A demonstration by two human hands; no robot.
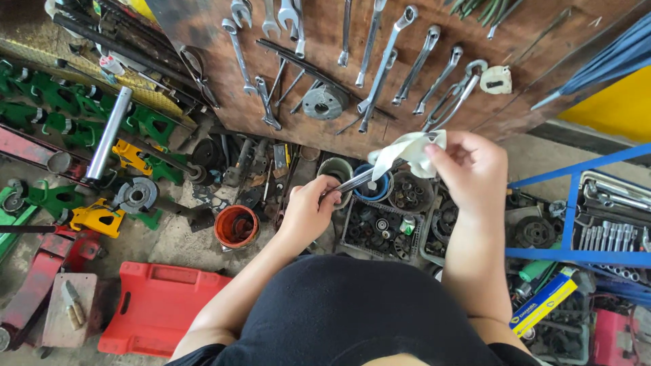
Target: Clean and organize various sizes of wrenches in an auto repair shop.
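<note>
My left hand (308, 211) grips one end of a shiny metal wrench (354, 181), which points up and to the right. My right hand (471, 169) holds a white cloth (409, 150) wrapped over the wrench's far end. Both hands are in front of a wooden board (325, 132) hung with several spanners (380, 68). My black shirt fills the bottom of the view.
Below the hands sit an orange pot (236, 226), a blue cup (377, 190), a black crate of small parts (380, 227) and round bins. Green and yellow metal parts (61, 108) lie at left, a red case (159, 305) at lower left, a blue rack with sockets (603, 217) at right.
</note>
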